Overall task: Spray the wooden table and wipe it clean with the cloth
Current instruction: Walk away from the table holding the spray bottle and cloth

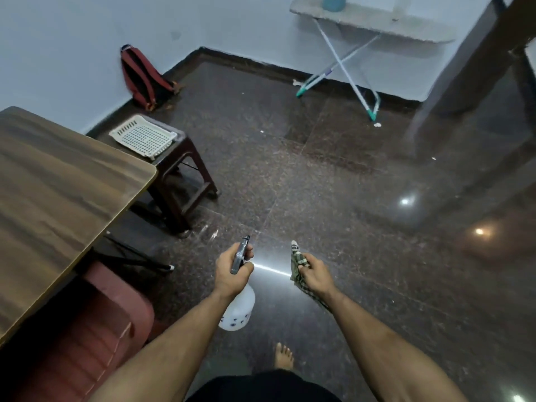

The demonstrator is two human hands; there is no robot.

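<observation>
Head: stool (185, 181) with basket (142, 135) beside table (58, 181).

Matt wood-grain table (58, 181), glossy floor (348, 198)

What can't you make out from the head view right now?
- wooden table: cut off by the left edge; wetness or dirt unreadable.
- spray bottle: partly hidden by left hand; fill level unclear.
- cloth: bunched in right hand, trailing behind the forearm.
- ironing board: top items cropped.
</observation>
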